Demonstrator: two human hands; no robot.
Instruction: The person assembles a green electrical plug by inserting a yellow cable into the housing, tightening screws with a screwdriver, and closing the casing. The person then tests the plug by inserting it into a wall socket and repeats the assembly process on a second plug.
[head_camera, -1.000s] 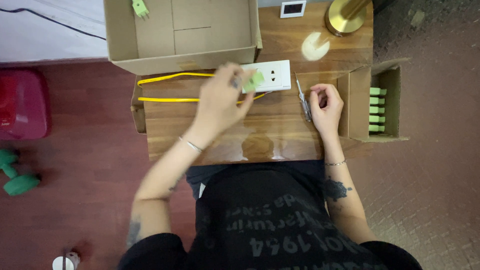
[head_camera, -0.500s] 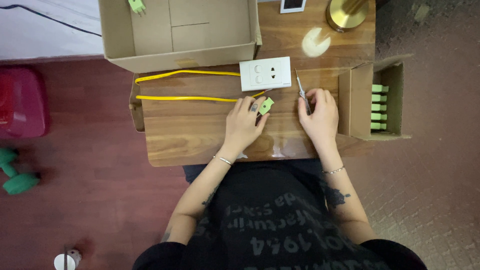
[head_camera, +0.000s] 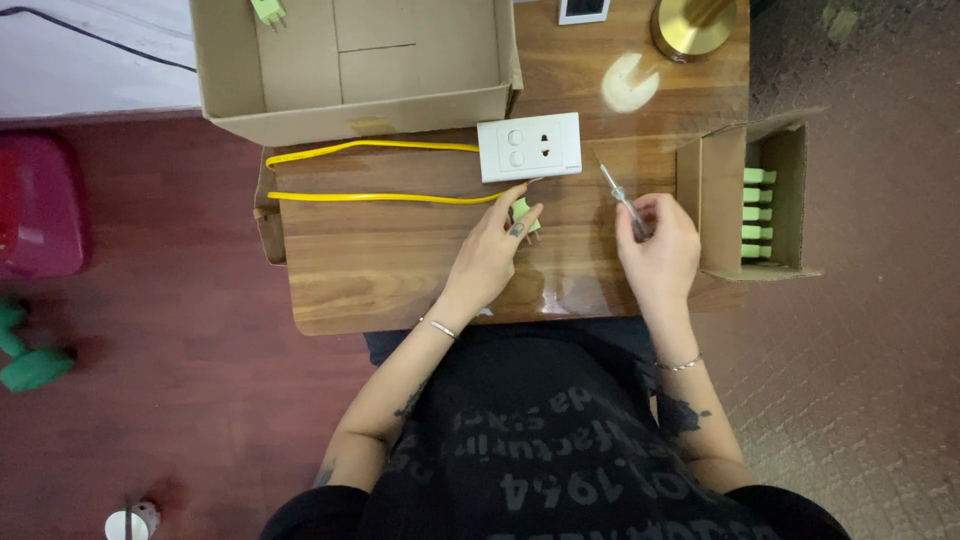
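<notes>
Pinched between the fingers of the left hand (head_camera: 492, 250) is a small light-green plug (head_camera: 523, 212), held just above the wooden table (head_camera: 400, 260) near its middle, right below the white socket plate (head_camera: 529, 146). The right hand (head_camera: 658, 250) is closed around a thin metal screwdriver (head_camera: 617, 190), whose tip points toward the table's far edge. Two yellow wires (head_camera: 370, 172) run from the plate toward the left edge. A large open cardboard box (head_camera: 350, 60) fills the far left corner; a smaller box (head_camera: 750, 195) with green pieces hangs over the right edge. Bare wood lies along the near edge. Dark red floor surrounds the table. A brass lamp base (head_camera: 695, 25) is cut off at the top, and the plug is mostly hidden by fingers.
</notes>
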